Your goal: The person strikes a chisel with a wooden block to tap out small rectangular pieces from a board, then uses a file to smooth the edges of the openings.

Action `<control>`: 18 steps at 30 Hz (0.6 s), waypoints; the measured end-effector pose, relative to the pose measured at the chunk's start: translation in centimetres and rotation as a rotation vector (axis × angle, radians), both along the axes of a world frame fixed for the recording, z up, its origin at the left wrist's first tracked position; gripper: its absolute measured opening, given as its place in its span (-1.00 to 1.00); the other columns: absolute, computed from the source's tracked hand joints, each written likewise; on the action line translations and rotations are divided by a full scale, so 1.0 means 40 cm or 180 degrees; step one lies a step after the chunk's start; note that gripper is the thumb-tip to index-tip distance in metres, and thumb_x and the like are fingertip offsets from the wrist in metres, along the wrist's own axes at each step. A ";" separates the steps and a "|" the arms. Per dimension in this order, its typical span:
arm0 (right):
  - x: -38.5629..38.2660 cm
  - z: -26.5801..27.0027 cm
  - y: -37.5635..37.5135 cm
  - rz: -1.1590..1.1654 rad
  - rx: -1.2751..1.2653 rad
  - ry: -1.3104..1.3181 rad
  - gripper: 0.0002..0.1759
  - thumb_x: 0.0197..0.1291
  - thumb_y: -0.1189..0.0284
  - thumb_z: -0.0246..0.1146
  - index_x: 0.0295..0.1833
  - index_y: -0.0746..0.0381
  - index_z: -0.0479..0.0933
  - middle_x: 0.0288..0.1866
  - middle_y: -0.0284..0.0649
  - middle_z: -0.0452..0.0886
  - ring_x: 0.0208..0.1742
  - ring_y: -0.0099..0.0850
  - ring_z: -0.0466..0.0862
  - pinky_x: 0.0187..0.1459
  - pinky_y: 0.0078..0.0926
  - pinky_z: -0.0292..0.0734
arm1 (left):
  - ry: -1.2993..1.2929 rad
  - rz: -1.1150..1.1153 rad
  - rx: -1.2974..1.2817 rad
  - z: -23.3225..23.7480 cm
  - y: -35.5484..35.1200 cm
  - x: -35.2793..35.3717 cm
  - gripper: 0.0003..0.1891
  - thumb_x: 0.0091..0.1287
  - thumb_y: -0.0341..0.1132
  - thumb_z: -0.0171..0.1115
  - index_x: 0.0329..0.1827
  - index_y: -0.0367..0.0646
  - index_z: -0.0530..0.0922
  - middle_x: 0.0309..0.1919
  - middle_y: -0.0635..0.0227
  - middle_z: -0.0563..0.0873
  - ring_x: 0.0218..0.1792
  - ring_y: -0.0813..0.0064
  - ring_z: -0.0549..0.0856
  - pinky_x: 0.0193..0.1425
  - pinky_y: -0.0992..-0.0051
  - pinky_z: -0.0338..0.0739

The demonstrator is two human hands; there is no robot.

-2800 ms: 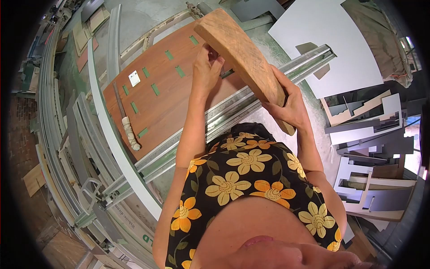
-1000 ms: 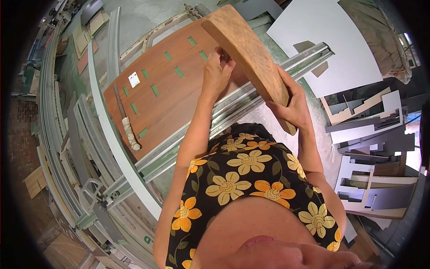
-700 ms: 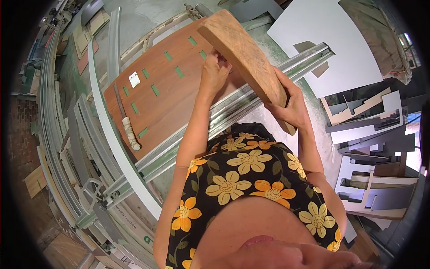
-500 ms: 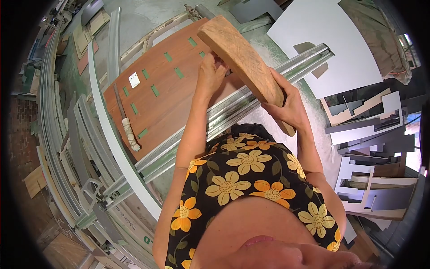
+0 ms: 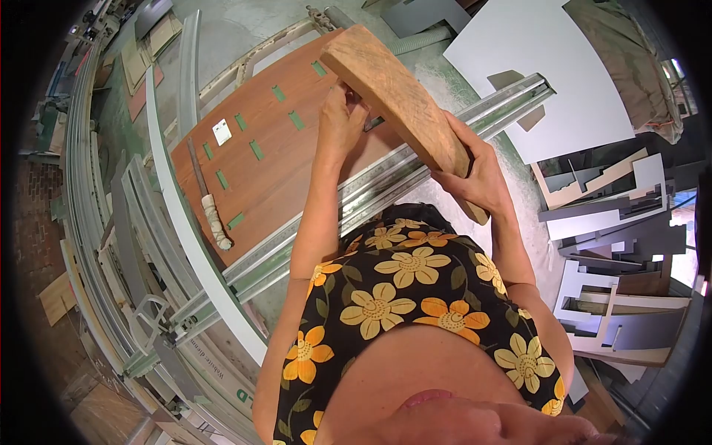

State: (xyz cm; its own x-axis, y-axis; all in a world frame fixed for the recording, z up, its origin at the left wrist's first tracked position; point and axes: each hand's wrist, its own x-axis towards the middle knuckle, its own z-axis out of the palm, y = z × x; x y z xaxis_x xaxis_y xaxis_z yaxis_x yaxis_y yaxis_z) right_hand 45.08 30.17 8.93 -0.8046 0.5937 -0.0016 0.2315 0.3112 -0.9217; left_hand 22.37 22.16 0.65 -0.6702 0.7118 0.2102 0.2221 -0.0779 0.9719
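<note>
A thick, slightly curved wooden piece (image 5: 400, 104) is held up at a slant in front of my chest. My right hand (image 5: 482, 167) grips its lower part, thumb on the near side and fingers around the far edge. Beside its upper left edge, my left hand (image 5: 341, 122) is closed with fingers bent together; whatever they pinch is hidden. A small dark item (image 5: 374, 124) shows between that hand and the wood. Below lies a reddish-brown panel (image 5: 274, 148) with several green marks and a white label (image 5: 222, 132).
A metal rail (image 5: 371, 182) crosses the panel diagonally. A curved bar with a wrapped handle (image 5: 215, 219) lies on the panel's left side. White sheet (image 5: 549, 74) stands at upper right, above stacked offcuts (image 5: 608, 200). Long metal profiles (image 5: 81, 185) run along the left.
My left hand has shifted slightly left and up along the wood. The wood's upper end has moved a little left. My right hand keeps its grip.
</note>
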 end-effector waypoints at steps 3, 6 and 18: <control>-0.005 0.010 0.000 -0.0015 0.0113 0.0055 -0.02 -0.28 0.44 0.42 0.45 0.24 0.39 0.22 -0.13 0.61 0.22 -0.36 0.57 0.32 -0.43 0.34 | 0.0214 0.0072 0.0150 0.001 0.001 -0.001 -0.68 0.27 -0.42 0.29 0.07 -0.32 0.54 -0.29 0.20 0.67 -0.28 0.34 0.67 -0.10 0.38 0.56; -0.006 0.015 0.001 -0.0001 0.0168 0.0119 -0.02 -0.29 0.43 0.42 0.45 0.24 0.39 0.21 -0.13 0.61 0.22 -0.36 0.57 0.32 -0.42 0.34 | 0.0144 0.0055 0.0130 -0.009 0.005 -0.008 -0.69 0.26 -0.43 0.29 0.06 -0.31 0.54 -0.30 0.19 0.65 -0.26 0.31 0.65 -0.07 0.35 0.55; -0.012 -0.006 0.001 0.0033 0.0074 0.0093 -0.02 -0.30 0.45 0.42 0.45 0.21 0.39 0.24 -0.13 0.60 0.26 -0.37 0.55 0.35 -0.42 0.32 | 0.0149 -0.0048 -0.0127 -0.022 0.002 -0.007 -0.73 0.24 -0.48 0.26 0.00 -0.34 0.56 -0.23 0.01 0.68 -0.22 0.11 0.64 -0.06 0.25 0.54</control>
State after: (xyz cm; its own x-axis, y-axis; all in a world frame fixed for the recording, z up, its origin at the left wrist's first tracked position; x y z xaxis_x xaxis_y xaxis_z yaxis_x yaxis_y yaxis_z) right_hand 44.59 30.21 8.70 -0.8103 0.5850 0.0357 0.2011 0.3348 -0.9206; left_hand 22.08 22.23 -0.22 -0.6494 0.7302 0.2123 0.2666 -0.0429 0.9629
